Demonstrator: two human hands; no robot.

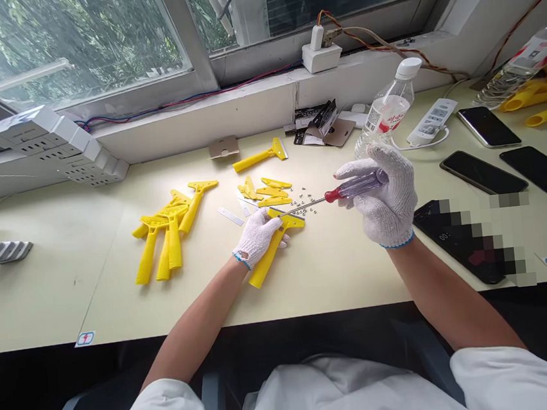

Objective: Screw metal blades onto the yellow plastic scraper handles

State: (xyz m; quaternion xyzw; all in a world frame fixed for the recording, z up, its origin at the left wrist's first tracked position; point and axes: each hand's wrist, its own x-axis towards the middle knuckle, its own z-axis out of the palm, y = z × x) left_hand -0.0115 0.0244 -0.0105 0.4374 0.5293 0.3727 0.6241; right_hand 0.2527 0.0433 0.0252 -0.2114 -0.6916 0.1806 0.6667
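My left hand [257, 237], in a white knit glove, is closed around a yellow scraper [269, 257] near its head. My right hand [383, 197], gloved too, grips a screwdriver [356, 186] with a clear purple handle and red collar. Its shaft points left, and the tip meets the scraper's head by my left thumb. Just beyond lie loose yellow clamp pieces [273, 192], flat metal blades [231, 216] and several small screws or nuts [305, 202]. A pile of yellow scrapers [169, 231] rests to the left, and another scraper [262, 156] lies farther back.
A plastic bottle [387, 110] stands behind my right hand. Several phones [483, 172] and a power strip [432, 122] lie at right. Opened boxes [324, 126] sit by the wall, with stacked white boxes [62, 145] at back left. The table's front edge is near my forearms.
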